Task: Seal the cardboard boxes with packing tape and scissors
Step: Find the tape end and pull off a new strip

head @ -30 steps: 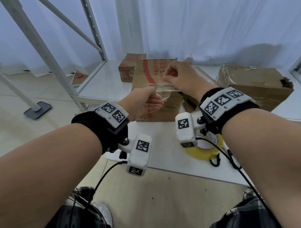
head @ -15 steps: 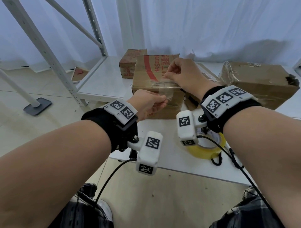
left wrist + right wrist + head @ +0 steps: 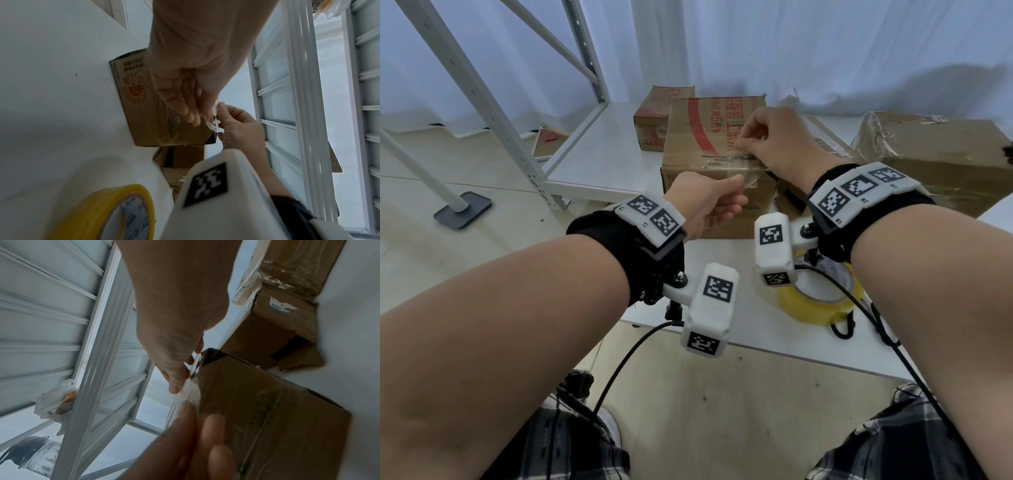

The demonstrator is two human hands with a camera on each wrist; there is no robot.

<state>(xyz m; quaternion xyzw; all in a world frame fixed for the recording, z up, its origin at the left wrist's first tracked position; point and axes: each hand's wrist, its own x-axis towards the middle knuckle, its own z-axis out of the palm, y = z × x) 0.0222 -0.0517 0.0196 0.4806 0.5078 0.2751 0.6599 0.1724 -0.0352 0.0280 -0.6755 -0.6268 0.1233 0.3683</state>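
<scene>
Head view: the red-striped cardboard box stands on the white tabletop. At its near top edge the left hand and right hand each pinch a clear tape strip. The yellow tape roll lies nearer than the box.

Left wrist view: left fingers curl over the strip.

Right wrist view: right fingertips pinch tape at the box's edge.

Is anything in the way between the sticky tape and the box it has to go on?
Nothing visible is. The left hand and the right hand pinch the clear tape strip at its two ends, right over the top front edge of the box. Only air shows between strip and cardboard.
</scene>
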